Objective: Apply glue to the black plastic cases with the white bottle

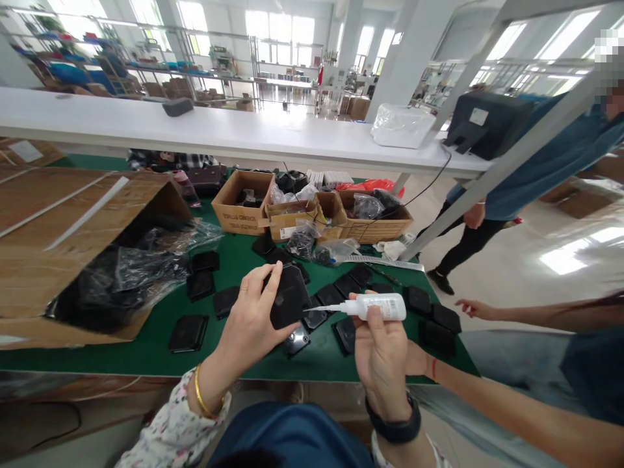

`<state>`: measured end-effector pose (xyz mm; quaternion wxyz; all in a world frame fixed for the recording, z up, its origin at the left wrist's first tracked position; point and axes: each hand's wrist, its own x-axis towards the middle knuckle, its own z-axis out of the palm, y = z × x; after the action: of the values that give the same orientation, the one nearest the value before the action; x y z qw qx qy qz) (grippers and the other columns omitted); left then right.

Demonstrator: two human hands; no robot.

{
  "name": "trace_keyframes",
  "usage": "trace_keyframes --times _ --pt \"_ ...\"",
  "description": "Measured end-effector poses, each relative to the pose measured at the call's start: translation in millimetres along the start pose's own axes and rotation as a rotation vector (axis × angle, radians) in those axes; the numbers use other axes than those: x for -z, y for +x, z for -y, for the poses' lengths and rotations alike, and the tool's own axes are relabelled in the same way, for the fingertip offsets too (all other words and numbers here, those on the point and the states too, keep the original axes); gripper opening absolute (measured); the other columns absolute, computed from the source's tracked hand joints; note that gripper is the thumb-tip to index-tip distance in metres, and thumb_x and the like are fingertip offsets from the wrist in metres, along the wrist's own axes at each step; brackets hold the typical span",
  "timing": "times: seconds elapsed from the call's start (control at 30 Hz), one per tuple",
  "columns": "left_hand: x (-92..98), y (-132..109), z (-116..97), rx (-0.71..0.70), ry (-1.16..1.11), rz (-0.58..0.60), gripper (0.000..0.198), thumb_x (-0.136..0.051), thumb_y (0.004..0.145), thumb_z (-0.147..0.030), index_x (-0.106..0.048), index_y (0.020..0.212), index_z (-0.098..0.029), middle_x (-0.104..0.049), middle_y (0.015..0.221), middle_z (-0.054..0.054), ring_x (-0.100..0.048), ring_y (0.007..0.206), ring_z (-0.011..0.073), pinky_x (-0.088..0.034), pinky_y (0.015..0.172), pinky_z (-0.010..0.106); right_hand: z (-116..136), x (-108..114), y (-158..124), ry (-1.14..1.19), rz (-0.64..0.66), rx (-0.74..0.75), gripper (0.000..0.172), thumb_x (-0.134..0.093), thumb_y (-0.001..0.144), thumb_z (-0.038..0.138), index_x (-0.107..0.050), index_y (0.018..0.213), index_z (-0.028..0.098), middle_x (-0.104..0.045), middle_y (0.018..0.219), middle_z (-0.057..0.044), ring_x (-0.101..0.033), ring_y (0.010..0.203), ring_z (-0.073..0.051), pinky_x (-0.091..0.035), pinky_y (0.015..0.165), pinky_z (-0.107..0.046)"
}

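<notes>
My left hand (pixel 253 315) grips a black, flat, square plastic piece (pixel 289 299) by its edges, tilted up above the table. In my right hand (pixel 383 354) is a white glue bottle (pixel 385 307) with a long thin nozzle, held sideways. The nozzle tip points left and meets or nearly meets the right edge of the black piece; I cannot tell whether it touches. Beneath my left hand a shiny dark part (pixel 296 340) with metal spots lies on the green table (pixel 229 357). More black square pieces (pixel 189 333) lie around both hands, some stacked.
A large cardboard box (pixel 73 260) with plastic-wrapped contents fills the left. Small open cartons (pixel 244 201) stand at the back, below a white shelf (pixel 234 127). At right, a co-worker's arms (pixel 507 409) reach to the table, and another person (pixel 536 162) stands beyond the metal post.
</notes>
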<state>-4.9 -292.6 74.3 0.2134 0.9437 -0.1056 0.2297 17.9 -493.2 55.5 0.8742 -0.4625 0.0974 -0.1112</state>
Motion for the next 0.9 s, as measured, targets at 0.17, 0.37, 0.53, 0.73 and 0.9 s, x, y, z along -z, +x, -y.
trace_keyframes --times 0.17,0.37,0.53,0.73,0.9 --pt "-2.9 3 -1 -0.012 -0.002 -0.001 0.105 -0.079 0.069 -0.031 -0.013 0.150 -0.020 -0.040 0.135 0.016 -0.039 0.126 0.0328 -0.038 0.107 0.049 8 0 -2 -0.069 0.045 0.093 0.035 -0.079 0.073 0.036 -0.063 0.100 0.020 -0.072 0.090 -0.004 -0.067 0.087 -0.019 -0.049 0.085 -0.034" --pt "-5.4 7 -4 -0.027 0.001 -0.003 0.106 -0.079 0.069 -0.030 -0.012 0.150 -0.022 -0.040 0.135 0.015 -0.039 0.126 0.0330 -0.039 0.106 0.050 15 -1 -1 -0.165 0.165 0.201 0.032 -0.076 0.077 0.032 -0.063 0.104 0.019 -0.071 0.095 -0.008 -0.067 0.092 -0.023 -0.052 0.081 -0.035" --pt "-9.8 10 -5 -0.034 0.011 -0.011 0.105 -0.078 0.070 -0.030 -0.012 0.150 -0.020 -0.041 0.134 0.015 -0.040 0.126 0.0326 -0.040 0.106 0.050 27 -4 0 -0.291 0.283 0.294 0.024 -0.074 0.079 0.026 -0.067 0.102 0.020 -0.069 0.100 -0.007 -0.066 0.090 -0.020 -0.053 0.077 -0.029" --pt "-13.4 14 -7 -0.052 0.018 -0.024 0.102 -0.077 0.071 -0.031 -0.014 0.150 -0.019 -0.041 0.134 0.016 -0.040 0.125 0.0334 -0.041 0.105 0.050 45 -11 2 -0.436 0.421 0.426 0.021 -0.073 0.080 0.022 -0.067 0.100 0.023 -0.066 0.096 -0.004 -0.064 0.088 -0.019 -0.051 0.074 -0.027" --pt "-14.2 17 -11 -0.069 0.016 -0.021 0.101 -0.076 0.072 -0.032 -0.014 0.150 -0.020 -0.041 0.133 0.016 -0.041 0.124 0.0332 -0.041 0.105 0.049 52 -13 6 -0.497 0.478 0.489 0.020 -0.071 0.081 0.021 -0.066 0.101 0.022 -0.064 0.095 -0.005 -0.062 0.089 -0.020 -0.050 0.076 -0.031"
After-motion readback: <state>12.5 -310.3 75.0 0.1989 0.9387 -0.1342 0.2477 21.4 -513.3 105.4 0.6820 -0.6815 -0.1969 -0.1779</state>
